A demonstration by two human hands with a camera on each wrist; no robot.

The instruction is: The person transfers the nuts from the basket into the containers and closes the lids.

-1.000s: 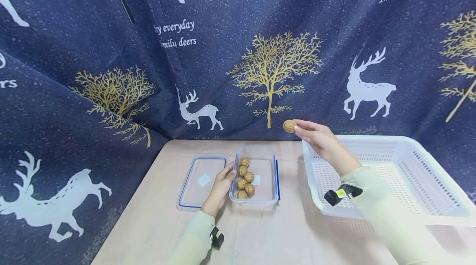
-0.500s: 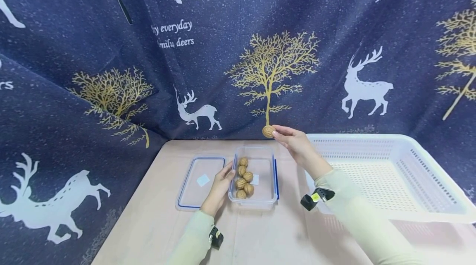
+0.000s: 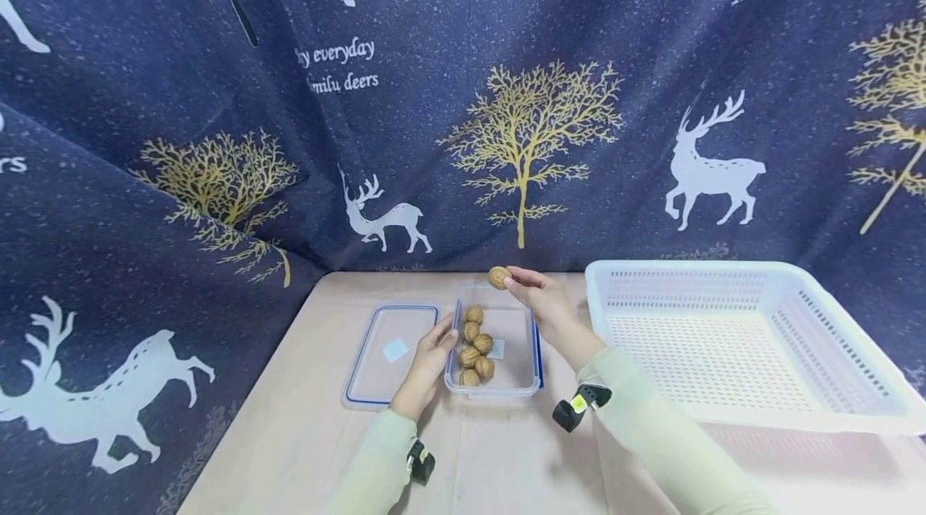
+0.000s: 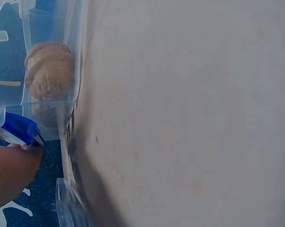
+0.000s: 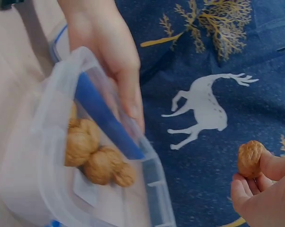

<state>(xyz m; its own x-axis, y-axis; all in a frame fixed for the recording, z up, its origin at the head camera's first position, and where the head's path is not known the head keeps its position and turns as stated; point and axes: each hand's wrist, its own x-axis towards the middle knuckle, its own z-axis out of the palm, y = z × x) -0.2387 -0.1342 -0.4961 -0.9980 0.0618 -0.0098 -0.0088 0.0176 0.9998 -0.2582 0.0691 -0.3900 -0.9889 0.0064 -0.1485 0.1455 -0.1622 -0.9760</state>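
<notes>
Walnut (image 3: 497,277) pinched in right hand (image 3: 544,302) fingertips, just above clear container's (image 3: 517,386) far end; left hand (image 3: 432,356) relaxed, touching its side.

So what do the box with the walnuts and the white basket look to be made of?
The box looks like clear, glossy plastic: the walnuts show through its walls. The white basket looks like matte moulded plastic, going by its grid of small perforations.
</notes>
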